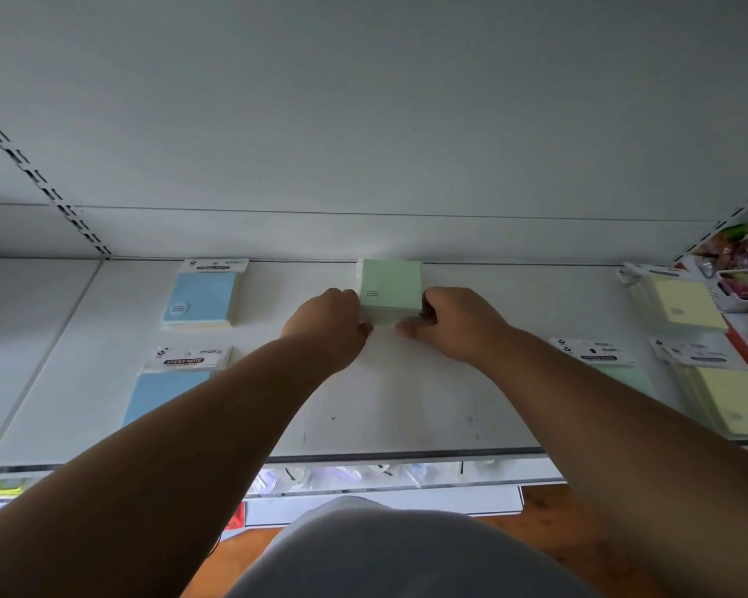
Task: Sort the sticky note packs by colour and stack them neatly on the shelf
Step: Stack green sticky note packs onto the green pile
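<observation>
Squaring the green sticky-note stack (pixel 390 291), left hand (pixel 327 323) and right hand (pixel 454 323) grasp its sides; light, slippery packs likely slide

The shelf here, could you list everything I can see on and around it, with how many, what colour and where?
Green stack: one pile, green, back middle of the shelf, held between both hands.
Blue packs: two, blue; one back left, one front left, partly behind the left arm.
Green pack: one, green, front right, mostly hidden by the right arm.
Yellow piles: two, pale yellow; back right and front right.
White basket: one, far right, holding colourful items too blurred to name.
Shelf: one, white.
Left hand: grips the green stack's left side.
Right hand: grips its right side.
</observation>
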A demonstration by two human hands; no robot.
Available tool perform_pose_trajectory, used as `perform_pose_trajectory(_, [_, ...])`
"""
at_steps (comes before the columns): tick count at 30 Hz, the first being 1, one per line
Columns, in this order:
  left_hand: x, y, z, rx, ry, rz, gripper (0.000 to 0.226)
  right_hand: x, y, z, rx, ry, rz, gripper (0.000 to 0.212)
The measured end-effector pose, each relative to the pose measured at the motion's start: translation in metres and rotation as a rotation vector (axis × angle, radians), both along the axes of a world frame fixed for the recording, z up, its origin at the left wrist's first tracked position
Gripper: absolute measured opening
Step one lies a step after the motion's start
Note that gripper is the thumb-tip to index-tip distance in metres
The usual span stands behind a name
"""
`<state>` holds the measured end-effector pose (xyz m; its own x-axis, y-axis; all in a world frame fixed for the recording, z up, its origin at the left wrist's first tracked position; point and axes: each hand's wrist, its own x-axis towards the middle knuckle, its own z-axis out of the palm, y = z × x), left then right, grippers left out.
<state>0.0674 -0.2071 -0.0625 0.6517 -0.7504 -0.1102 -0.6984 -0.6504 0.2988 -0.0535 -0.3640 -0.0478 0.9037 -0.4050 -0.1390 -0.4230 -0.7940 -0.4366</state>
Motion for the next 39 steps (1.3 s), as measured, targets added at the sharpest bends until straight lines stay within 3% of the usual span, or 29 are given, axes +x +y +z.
perform_pose_trajectory(10, [-0.001,0.002,-0.003,0.004,-0.003,-0.031,0.032,0.005,-0.005,0.007,-0.237,0.049,0.156,0.035])
perform_pose_trajectory(14, [0.003,0.007,0.001,0.039,-0.047,-0.066,0.043,-0.002,-0.006,0.004,-0.191,-0.007,0.093,0.037])
perform_pose_trajectory(22, [0.003,0.008,-0.001,0.001,-0.061,-0.092,0.024,-0.013,0.001,-0.001,-0.198,-0.122,0.104,0.028])
perform_pose_trajectory(39, [0.001,0.005,-0.010,0.031,-0.044,-0.025,0.023,-0.007,0.004,-0.013,-0.183,-0.066,0.020,0.026])
